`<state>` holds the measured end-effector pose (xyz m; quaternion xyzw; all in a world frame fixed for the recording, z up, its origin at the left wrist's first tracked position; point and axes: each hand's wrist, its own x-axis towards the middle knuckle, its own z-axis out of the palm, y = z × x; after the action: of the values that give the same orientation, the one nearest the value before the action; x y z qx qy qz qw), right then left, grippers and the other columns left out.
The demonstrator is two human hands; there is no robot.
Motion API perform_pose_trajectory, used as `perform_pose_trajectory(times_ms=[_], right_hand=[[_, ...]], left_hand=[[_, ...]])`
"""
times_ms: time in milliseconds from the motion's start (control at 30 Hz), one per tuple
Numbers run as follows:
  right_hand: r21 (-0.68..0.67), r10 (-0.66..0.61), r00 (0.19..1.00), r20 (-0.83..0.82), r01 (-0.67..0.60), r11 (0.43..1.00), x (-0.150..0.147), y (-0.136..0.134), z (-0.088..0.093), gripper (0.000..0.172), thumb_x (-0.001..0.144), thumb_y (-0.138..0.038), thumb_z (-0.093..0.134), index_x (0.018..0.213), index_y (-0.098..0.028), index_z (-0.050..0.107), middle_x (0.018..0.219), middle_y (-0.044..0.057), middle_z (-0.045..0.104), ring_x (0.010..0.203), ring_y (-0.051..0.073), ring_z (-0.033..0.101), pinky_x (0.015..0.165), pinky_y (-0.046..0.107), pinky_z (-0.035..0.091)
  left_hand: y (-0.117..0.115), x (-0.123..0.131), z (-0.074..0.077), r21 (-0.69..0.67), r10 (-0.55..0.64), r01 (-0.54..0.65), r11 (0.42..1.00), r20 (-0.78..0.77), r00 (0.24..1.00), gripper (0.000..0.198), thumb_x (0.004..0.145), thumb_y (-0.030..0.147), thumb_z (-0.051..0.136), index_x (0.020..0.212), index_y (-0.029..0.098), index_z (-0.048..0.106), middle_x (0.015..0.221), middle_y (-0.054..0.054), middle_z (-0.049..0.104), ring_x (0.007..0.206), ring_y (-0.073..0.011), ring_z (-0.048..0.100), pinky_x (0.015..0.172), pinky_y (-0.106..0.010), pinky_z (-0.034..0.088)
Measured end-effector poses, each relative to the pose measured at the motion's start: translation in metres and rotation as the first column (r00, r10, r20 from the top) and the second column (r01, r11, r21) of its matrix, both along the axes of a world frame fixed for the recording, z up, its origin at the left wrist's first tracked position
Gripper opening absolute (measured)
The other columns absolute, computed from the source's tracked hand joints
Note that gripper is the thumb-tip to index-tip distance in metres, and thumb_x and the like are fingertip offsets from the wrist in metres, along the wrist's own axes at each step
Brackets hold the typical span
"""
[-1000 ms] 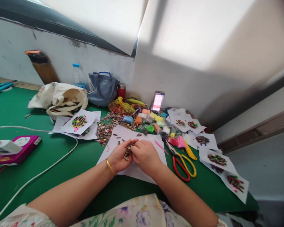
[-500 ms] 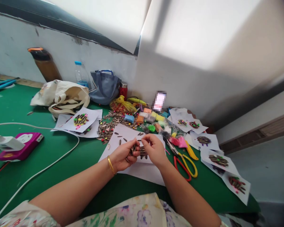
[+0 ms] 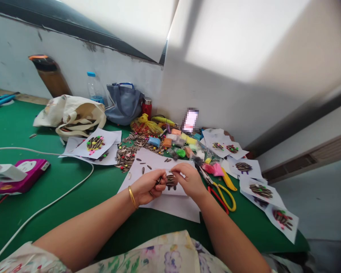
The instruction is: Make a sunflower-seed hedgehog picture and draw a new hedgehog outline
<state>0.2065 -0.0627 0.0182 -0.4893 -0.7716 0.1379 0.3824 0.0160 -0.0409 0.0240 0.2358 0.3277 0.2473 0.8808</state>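
Above the paper (image 3: 155, 158), the left hand (image 3: 149, 185) closes round seeds (image 3: 158, 181), the right hand (image 3: 191, 181) pinches one — likely light, stiff, slick, best gripped across its flat sides.

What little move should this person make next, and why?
Probably lower the right hand and lay the single sunflower seed it appears to pinch onto the seed cluster. That cluster lies close by on white paper, and the left hand holds a bunch of seeds in a curled grip.
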Motion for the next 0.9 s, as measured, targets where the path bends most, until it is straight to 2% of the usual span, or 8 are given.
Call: perform_pose_trajectory(times_ms=[167,300,500,900], right_hand=[[-0.156,-0.167,0.986,-0.018,0.163,0.974,0.026,0.007,-0.025,0.014,0.086,-0.021,0.056,0.091,-0.022,0.069,0.09,0.004,0.07,0.083,0.018,0.061,0.076,0.031,0.046],[-0.232,-0.158,0.987,0.039,0.163,0.959,0.034,0.006,-0.04,0.011,0.081,-0.02,0.059,0.082,-0.021,0.069,0.081,0.002,0.066,0.077,0.017,0.059,0.072,0.029,0.045],[-0.291,-0.145,0.985,0.094,0.167,0.942,0.026,0.004,-0.041,0.013,0.081,-0.017,0.059,0.084,-0.022,0.07,0.081,0.001,0.068,0.075,0.016,0.06,0.07,0.028,0.044],[-0.198,-0.082,0.974,0.211,0.125,0.972,0.018,0.007,-0.041,0.014,0.083,-0.014,0.058,0.082,-0.022,0.069,0.08,0.001,0.068,0.077,0.016,0.059,0.071,0.027,0.042]], left_hand=[[0.009,-0.003,-0.001,-0.071,0.154,-0.149,0.986,0.066,0.986,0.021,0.089,0.026,0.054,0.074,0.016,0.045,0.065,0.006,0.037,0.038,0.0006,0.028,0.032,-0.009,0.012],[0.017,-0.007,-0.002,-0.092,0.25,-0.244,0.965,0.066,0.966,0.02,0.092,0.026,0.051,0.075,0.016,0.045,0.065,0.006,0.037,0.038,0.0,0.03,0.031,-0.008,0.014],[0.02,-0.007,-0.004,-0.109,0.279,-0.271,0.956,0.064,0.958,0.021,0.093,0.025,0.048,0.075,0.016,0.045,0.064,0.006,0.038,0.038,-0.0007,0.031,0.031,-0.009,0.015],[0.02,-0.006,-0.006,-0.112,0.288,-0.281,0.953,0.05,0.956,0.02,0.092,0.025,0.05,0.075,0.016,0.045,0.064,0.006,0.038,0.038,-0.0008,0.032,0.03,-0.009,0.015]])
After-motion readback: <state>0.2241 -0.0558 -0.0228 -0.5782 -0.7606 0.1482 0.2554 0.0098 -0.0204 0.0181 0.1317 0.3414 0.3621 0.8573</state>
